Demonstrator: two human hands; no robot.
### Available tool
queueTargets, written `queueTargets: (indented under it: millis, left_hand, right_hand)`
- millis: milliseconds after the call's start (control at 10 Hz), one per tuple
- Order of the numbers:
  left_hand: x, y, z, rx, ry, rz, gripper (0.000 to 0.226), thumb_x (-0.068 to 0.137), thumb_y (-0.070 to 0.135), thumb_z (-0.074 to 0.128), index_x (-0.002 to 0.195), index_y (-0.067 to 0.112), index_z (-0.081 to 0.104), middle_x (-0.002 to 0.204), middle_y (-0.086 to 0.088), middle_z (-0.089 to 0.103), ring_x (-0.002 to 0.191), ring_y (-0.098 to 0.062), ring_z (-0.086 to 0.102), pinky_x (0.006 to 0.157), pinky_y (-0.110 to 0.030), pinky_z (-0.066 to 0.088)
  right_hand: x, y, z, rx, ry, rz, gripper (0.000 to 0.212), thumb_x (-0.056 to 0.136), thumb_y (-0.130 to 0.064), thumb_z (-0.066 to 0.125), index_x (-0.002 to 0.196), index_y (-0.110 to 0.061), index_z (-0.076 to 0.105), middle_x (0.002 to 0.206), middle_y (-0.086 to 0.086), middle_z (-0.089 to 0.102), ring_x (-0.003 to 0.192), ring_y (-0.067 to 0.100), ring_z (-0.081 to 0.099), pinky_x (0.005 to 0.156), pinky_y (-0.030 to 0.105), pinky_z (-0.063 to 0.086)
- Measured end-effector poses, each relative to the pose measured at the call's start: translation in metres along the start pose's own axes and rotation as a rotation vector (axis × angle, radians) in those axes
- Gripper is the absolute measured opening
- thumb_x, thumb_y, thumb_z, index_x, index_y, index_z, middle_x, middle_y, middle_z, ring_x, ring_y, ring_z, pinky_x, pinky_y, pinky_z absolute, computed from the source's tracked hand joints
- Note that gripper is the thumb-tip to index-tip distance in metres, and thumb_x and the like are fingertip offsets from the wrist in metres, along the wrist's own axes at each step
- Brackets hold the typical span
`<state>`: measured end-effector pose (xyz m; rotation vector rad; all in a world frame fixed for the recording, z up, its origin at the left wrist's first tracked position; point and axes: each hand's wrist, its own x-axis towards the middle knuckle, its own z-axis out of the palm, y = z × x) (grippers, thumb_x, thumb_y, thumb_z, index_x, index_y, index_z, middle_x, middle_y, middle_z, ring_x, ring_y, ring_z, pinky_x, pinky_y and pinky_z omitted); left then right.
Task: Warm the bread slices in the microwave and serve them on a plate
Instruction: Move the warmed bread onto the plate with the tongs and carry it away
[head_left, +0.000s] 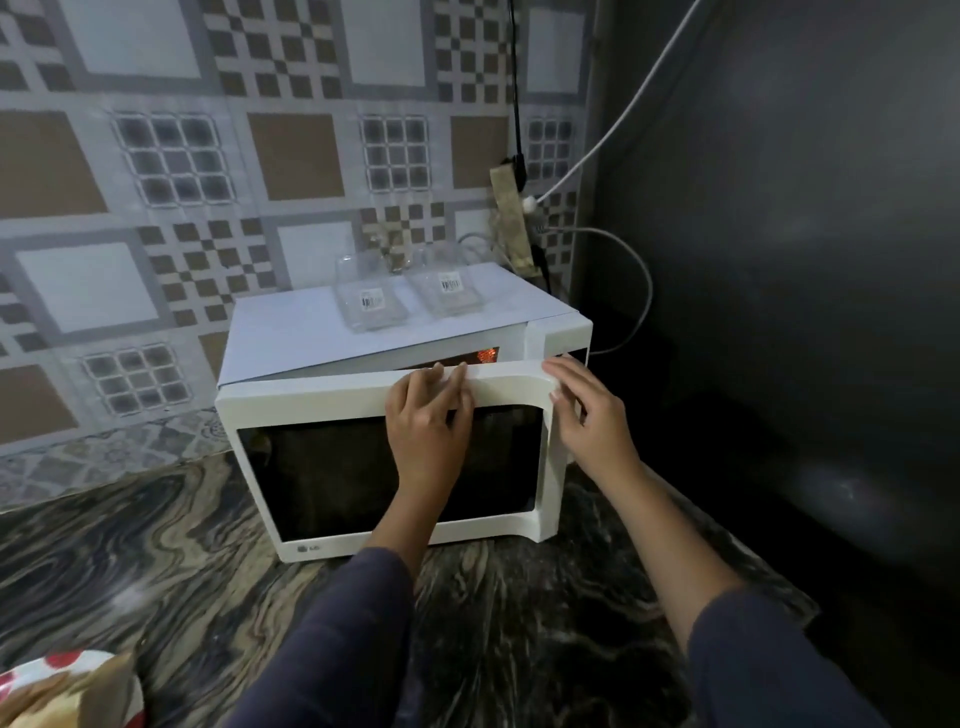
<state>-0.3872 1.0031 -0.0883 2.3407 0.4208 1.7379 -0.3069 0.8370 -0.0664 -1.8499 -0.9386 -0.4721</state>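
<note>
1. Handling the door (311, 400) of the microwave (291, 332) is the step in hand. The door stands ajar, hinged on the left, with an orange glow (485, 355) showing through the gap at the top. I cannot tell from this moment whether it is being swung open or shut.
2. The left hand (428, 415) lies flat on the door's upper front, fingers straight and together, with the tips reaching over the top edge.
3. The right hand (592, 415) holds the door's free top corner, fingers over the top and thumb towards the front face.
4. The bread slices are not visible. The dark window (322, 467) hides the inside, so they may be in there, though that is a guess. A red-and-white packet (67, 686) at the near left of the counter (156, 545) may hold bread. No plate is in view.
5. To do this well, move the door by its free corner with the right hand, since that side has the most leverage.
6. Use the left hand to steady the swing rather than to push hard, so the oven does not slide on the counter.
7. Keep the motion smooth: two clear glass containers (371, 304) sit on top of the microwave and could shift if it is jolted.
8. If shutting, press until the latch side sits flush. If opening, swing it wide enough to clear both arms.
</note>
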Motion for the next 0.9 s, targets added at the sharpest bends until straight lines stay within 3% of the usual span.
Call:
queueTargets:
  millis: [100, 300, 400, 600, 700, 800, 900]
  left_hand:
    - [0.005, -0.005, 0.011, 0.063, -0.018, 0.013, 0.024, 0.089, 0.025, 0.057, 0.107, 0.018, 0.071, 0.1, -0.006, 0.066, 0.098, -0.021, 0.054, 0.09, -0.033, 0.042]
    - [0.015, -0.01, 0.024, 0.191, -0.014, 0.008, 0.022, 0.089, 0.024, 0.06, 0.105, 0.017, 0.072, 0.095, -0.006, 0.067, 0.091, -0.024, 0.059, 0.084, -0.033, 0.045]
    - [0.02, -0.004, 0.031, 0.221, 0.001, -0.072, 0.022, 0.087, 0.026, 0.059, 0.102, 0.017, 0.073, 0.093, -0.005, 0.066, 0.089, -0.025, 0.059, 0.084, -0.032, 0.043]
    - [0.023, 0.005, 0.031, 0.277, -0.019, -0.134, 0.028, 0.089, 0.029, 0.054, 0.106, 0.016, 0.072, 0.097, -0.006, 0.064, 0.093, -0.024, 0.055, 0.082, -0.035, 0.046]
    - [0.019, 0.022, 0.037, 0.227, -0.008, -0.282, 0.029, 0.091, 0.026, 0.053, 0.113, 0.014, 0.067, 0.117, -0.01, 0.058, 0.11, -0.027, 0.05, 0.092, -0.038, 0.047]
    - [-0.002, 0.041, 0.053, 0.182, 0.051, -0.469, 0.04, 0.09, 0.021, 0.058, 0.128, 0.012, 0.053, 0.143, -0.015, 0.032, 0.132, -0.026, 0.028, 0.109, -0.03, 0.028]
    - [-0.035, 0.064, 0.075, 0.002, 0.094, -0.581, 0.038, 0.089, 0.018, 0.059, 0.124, 0.005, 0.049, 0.128, -0.013, 0.039, 0.121, -0.021, 0.037, 0.103, -0.022, 0.031]
  right_hand:
    - [0.02, 0.015, 0.01, 0.041, -0.008, -0.05, 0.031, 0.091, -0.001, 0.049, 0.121, -0.002, 0.06, 0.128, 0.009, 0.058, 0.124, 0.012, 0.046, 0.107, 0.023, 0.036]
    - [0.049, 0.041, 0.02, 0.106, -0.063, -0.152, 0.031, 0.09, -0.003, 0.053, 0.119, -0.001, 0.061, 0.126, 0.012, 0.06, 0.123, 0.005, 0.043, 0.105, 0.028, 0.039]
    - [0.065, 0.053, 0.021, 0.118, -0.117, -0.224, 0.031, 0.088, -0.002, 0.057, 0.118, 0.002, 0.062, 0.124, 0.016, 0.061, 0.12, 0.013, 0.047, 0.104, 0.028, 0.039]
    - [0.083, 0.064, 0.016, 0.099, -0.221, -0.293, 0.032, 0.083, -0.002, 0.063, 0.114, 0.001, 0.064, 0.117, 0.016, 0.062, 0.113, 0.027, 0.057, 0.1, 0.012, 0.032]
    - [0.091, 0.063, 0.008, 0.08, -0.295, -0.303, 0.032, 0.083, -0.009, 0.065, 0.115, -0.002, 0.064, 0.115, 0.011, 0.059, 0.112, 0.026, 0.054, 0.098, 0.017, 0.036]
    - [0.1, 0.067, -0.002, -0.066, -0.374, -0.31, 0.049, 0.086, -0.03, 0.063, 0.128, -0.008, 0.053, 0.124, 0.008, 0.05, 0.122, 0.022, 0.044, 0.1, 0.03, 0.037]
    - [0.112, 0.071, -0.009, -0.217, -0.489, -0.283, 0.075, 0.088, -0.048, 0.053, 0.143, -0.005, 0.027, 0.148, 0.01, 0.029, 0.142, 0.024, 0.018, 0.114, 0.034, 0.02]
